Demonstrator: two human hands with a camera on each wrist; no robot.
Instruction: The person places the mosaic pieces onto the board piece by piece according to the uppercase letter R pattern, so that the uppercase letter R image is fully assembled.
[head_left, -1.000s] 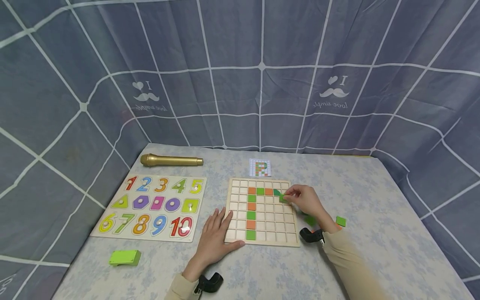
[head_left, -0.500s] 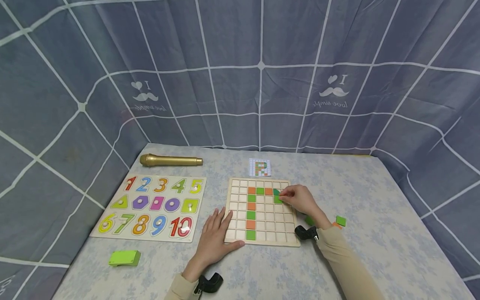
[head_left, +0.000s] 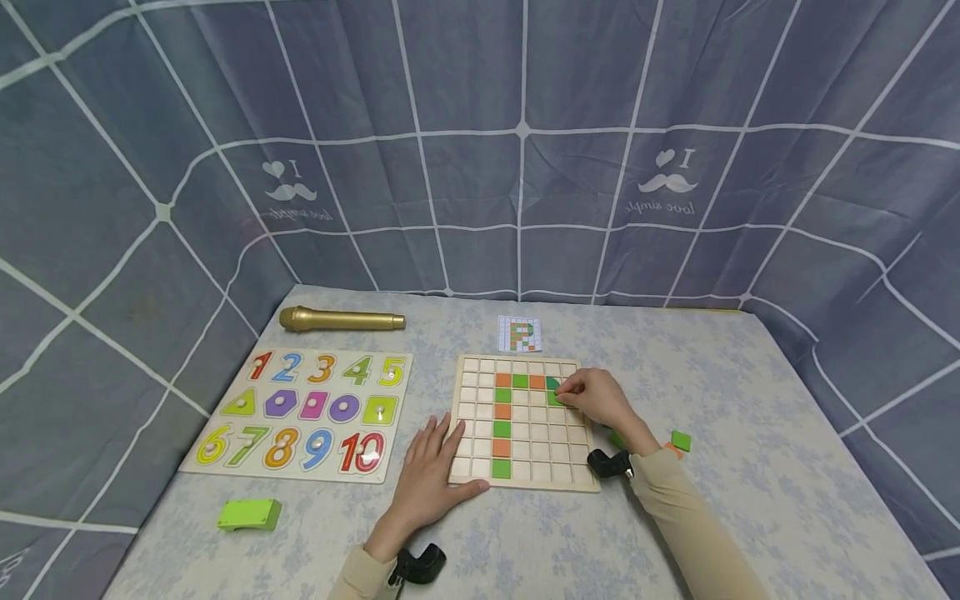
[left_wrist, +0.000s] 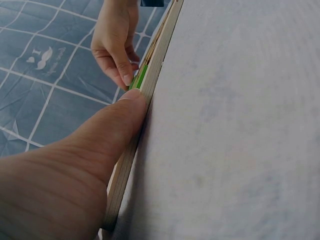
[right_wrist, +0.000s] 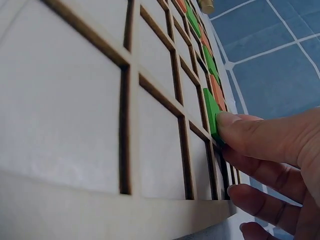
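A wooden grid board (head_left: 540, 458) lies on the table with orange and green square tiles in its cells, forming a column and a row. My left hand (head_left: 429, 479) rests with spread fingers on the board's left edge and near corner; its thumb (left_wrist: 131, 97) touches the wooden rim in the left wrist view. Near the right end of the tile row, my right hand (head_left: 600, 397) pinches a green tile (right_wrist: 210, 114) at one cell. That tile sits slightly tilted at the cell in the right wrist view. A darker green piece (head_left: 552, 383) lies just beyond it.
A small pattern card (head_left: 519, 334) lies behind the board. Loose tiles, including a green one (head_left: 681, 441), lie to the right, partly hidden by the right arm. At left are a number puzzle (head_left: 300, 417), a gold microphone (head_left: 343, 320) and a green block (head_left: 249, 515).
My right hand has moved slightly left with the green tile, bringing it down to the cell below the darker green piece. The left hand has stayed in place.
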